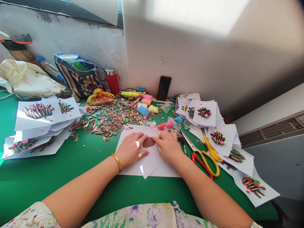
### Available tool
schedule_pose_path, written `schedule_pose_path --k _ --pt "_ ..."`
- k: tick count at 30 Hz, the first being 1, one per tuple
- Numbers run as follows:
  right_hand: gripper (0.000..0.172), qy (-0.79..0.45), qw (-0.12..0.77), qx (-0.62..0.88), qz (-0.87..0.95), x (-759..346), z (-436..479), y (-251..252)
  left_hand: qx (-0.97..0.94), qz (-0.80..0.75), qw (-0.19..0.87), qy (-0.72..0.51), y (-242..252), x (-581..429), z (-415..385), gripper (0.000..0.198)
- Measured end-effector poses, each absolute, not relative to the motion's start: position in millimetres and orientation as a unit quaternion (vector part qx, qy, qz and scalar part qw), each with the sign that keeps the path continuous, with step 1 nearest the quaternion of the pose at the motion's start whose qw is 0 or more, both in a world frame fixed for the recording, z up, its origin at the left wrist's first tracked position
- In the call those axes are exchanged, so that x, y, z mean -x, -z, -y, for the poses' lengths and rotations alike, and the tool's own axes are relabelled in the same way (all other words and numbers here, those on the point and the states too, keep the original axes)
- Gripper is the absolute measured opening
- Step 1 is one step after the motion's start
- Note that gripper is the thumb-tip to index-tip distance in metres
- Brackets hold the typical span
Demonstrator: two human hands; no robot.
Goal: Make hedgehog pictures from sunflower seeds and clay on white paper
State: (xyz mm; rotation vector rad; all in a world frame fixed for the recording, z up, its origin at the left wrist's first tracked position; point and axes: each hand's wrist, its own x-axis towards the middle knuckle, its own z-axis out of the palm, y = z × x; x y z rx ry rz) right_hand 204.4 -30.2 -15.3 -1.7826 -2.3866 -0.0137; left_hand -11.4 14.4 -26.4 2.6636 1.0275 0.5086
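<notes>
On a white sheet of paper (135,168) lies a flat brown oval of clay (148,142), with short dark marks along its lower edge. My left hand (131,148), with a gold bangle at the wrist, rests open on the paper, fingers spread and index fingertip at the clay's left edge. From the other side my right hand (169,147) lies on the sheet, its index fingertip touching the clay's upper right edge. The other right fingers are bent forward, apparently loose, and partly hidden. A small loose piece of white paper (147,171) lies below the hands.
A heap of striped sunflower seeds (111,117) spreads behind the sheet. Yellow-handled scissors (201,153) lie to the right. Seed-covered hedgehog pictures are stacked on the left (39,122) and right (218,139). A phone (163,88) leans on the wall near a red flask (112,83).
</notes>
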Motion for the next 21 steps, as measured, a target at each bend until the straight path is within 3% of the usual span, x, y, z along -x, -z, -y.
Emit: schedule_pose_path --k 6,11,21 --pt "0.042 -0.005 0.094 0.601 0.794 -197.1 28.4 17.0 -0.911 -0.368 0.107 -0.15 26.5 8.4 -14.4 0.065" --pt "0.043 -0.009 0.097 0.606 0.79 -192.9 27.0 20.2 -0.908 -0.379 0.103 -0.145 24.7 4.1 -13.8 0.057" --pt "0.043 -0.022 0.099 0.581 0.808 -183.8 30.3 18.7 -0.896 -0.363 0.177 -0.186 26.3 14.7 -28.9 0.057"
